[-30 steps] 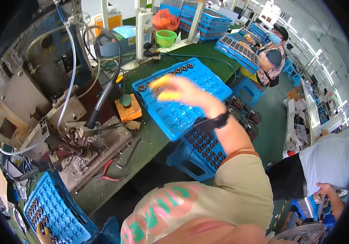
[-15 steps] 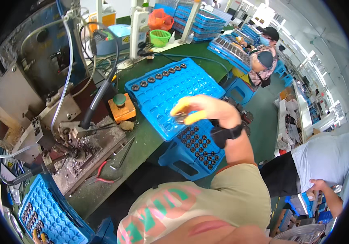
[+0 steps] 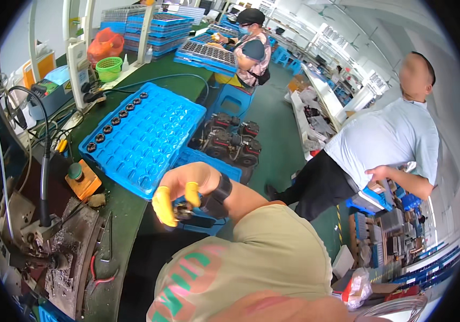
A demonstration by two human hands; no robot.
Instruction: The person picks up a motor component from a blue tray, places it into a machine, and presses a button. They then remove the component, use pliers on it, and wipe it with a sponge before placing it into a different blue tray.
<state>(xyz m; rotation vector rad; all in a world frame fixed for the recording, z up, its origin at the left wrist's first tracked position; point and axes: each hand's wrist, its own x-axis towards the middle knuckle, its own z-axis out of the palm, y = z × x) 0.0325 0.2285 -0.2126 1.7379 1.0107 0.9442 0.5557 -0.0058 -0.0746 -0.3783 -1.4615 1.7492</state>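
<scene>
My right hand [image 3: 190, 185], with yellow finger covers on its fingertips and a black band at the wrist, is closed on a small dark metal part [image 3: 184, 211]. It hangs over the front edge of the green bench, just below the near corner of a blue moulded tray [image 3: 149, 134]. A single row of dark round parts [image 3: 115, 121] lies along that tray's left side; the other pockets I can see hold nothing. Under my hand and wrist, a second blue tray [image 3: 208, 162] is partly hidden. My left hand is out of view.
On the bench's left stand a machine with metal shavings [image 3: 61, 282], red-handled pliers [image 3: 99, 278], a hex key [image 3: 107, 236] and an orange block [image 3: 84, 182]. Dark pumps [image 3: 227, 139] sit on the floor. One person [image 3: 385, 145] stands at right; others sit farther back.
My view has swung right, and the left hand and its tray have left the picture. My right hand, still holding the part, has moved from over the tray toward me, past its near edge.
</scene>
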